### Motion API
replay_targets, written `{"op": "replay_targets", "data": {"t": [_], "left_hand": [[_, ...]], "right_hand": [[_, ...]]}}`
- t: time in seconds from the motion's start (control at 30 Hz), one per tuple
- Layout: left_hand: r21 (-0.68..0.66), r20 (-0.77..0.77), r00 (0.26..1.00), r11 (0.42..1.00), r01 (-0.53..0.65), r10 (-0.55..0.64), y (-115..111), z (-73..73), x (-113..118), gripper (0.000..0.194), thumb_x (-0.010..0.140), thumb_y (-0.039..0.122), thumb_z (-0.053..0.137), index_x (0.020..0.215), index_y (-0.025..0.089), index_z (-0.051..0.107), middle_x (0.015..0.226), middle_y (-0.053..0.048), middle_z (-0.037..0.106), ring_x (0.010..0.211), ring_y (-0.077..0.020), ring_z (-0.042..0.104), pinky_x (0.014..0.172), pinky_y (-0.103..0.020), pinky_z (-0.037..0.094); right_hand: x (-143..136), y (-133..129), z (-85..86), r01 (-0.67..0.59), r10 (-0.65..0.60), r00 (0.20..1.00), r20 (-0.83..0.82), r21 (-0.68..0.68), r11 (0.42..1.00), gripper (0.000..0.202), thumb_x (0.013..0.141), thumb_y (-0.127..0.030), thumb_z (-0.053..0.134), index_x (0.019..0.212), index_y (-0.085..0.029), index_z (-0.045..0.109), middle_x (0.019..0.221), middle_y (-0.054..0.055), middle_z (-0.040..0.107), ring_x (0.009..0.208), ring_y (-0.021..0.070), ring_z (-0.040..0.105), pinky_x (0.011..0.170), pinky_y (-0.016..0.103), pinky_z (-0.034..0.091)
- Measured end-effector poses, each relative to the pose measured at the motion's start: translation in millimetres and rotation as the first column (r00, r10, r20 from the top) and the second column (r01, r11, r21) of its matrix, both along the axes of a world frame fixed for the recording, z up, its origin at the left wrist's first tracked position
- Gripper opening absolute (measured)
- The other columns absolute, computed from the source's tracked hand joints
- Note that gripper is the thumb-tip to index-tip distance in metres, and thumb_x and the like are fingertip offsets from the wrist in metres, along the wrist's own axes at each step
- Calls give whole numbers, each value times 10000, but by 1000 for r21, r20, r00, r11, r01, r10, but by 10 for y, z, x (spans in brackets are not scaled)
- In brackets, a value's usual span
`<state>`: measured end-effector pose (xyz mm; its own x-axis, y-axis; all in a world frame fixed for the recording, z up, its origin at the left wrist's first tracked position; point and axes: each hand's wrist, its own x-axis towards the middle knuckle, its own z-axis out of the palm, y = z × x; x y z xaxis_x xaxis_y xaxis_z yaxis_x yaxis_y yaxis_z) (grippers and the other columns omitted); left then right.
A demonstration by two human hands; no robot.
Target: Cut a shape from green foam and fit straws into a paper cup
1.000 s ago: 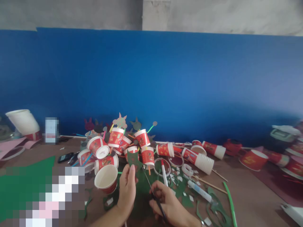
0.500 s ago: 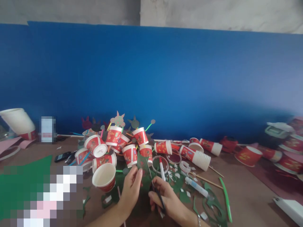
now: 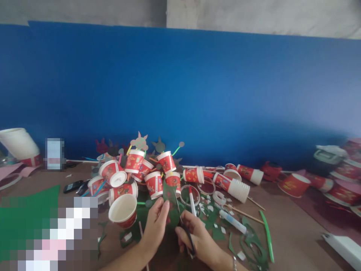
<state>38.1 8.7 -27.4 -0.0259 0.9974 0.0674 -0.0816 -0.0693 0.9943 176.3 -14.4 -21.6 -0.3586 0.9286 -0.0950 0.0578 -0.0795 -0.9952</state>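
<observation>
My left hand [image 3: 158, 218] pinches a piece of dark green paper [image 3: 169, 194] between thumb and fingers, holding it upright over the table. In my right hand [image 3: 194, 233] is a pair of dark-handled scissors [image 3: 188, 236], my fingers wrapped round the loops. The blades point up and away, lying along the right edge of the paper. Just beyond the hands are red printed paper cups [image 3: 154, 185] in a pile, some topped with animal-shaped paper heads [image 3: 140, 142]. An open white-lined paper cup [image 3: 123, 210] stands left of my left hand.
Right of my hands lie green paper scraps [image 3: 255, 246], a glue tube [image 3: 232, 222], a red-capped marker [image 3: 192, 201], tape rolls [image 3: 219, 198] and a green strip [image 3: 267, 235]. A stack of cups [image 3: 239, 190] lies on its side. A blue wall panel [image 3: 180, 86] rises behind.
The whole view has shifted slightly. My right hand has turned the scissors a little, their handle loops swinging, while my left hand keeps its hold on the green paper.
</observation>
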Motion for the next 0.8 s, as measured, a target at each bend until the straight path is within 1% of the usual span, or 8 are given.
{"op": "replay_targets", "data": {"t": [0.1,0.2,0.3,0.43,0.6,0.8], "left_hand": [[-24,15,1000,1000,11,-11,-3,-4,3,339,851,458,483,653,205,378,580,70,356,531,-97,342,507,-202,304],[-44,22,1000,999,10,-9,-3,11,6,345,833,479,498,652,204,392,583,67,378,528,-98,362,501,-201,313],[-51,32,999,999,5,-3,-1,37,7,362,809,499,518,639,206,391,575,68,383,516,-100,371,488,-202,313],[-36,16,1000,999,22,-21,-11,68,8,369,802,511,519,632,203,411,561,66,383,512,-102,368,486,-205,312],[-38,16,997,996,77,-77,-35,58,25,380,801,524,520,632,200,419,562,63,389,505,-97,352,477,-204,300],[-30,36,996,996,80,-79,-18,34,26,382,810,513,520,627,202,390,556,72,362,498,-89,331,472,-201,289]], "right_hand": [[-19,-11,2,24,-24,1000,14,-6,1000,436,720,-575,612,734,-199,390,466,-80,484,339,45,428,321,126,312],[-31,-15,-8,47,-46,998,40,-29,998,449,709,-586,616,736,-201,387,458,-81,482,328,52,445,288,112,280],[-33,-14,-31,59,-55,996,69,-56,997,434,724,-576,604,760,-199,391,452,-78,496,309,63,459,255,105,262],[-42,-14,-30,69,-64,996,61,-76,995,425,716,-546,630,783,-195,401,456,-82,500,318,67,474,255,105,291],[-47,-16,-23,82,-82,997,2,-36,996,439,708,-539,647,855,-168,465,489,-67,525,364,67,497,299,115,350],[-31,-18,-54,102,-100,994,42,-55,993,459,722,-569,620,882,-162,480,473,-65,528,331,78,497,259,112,316]]}}
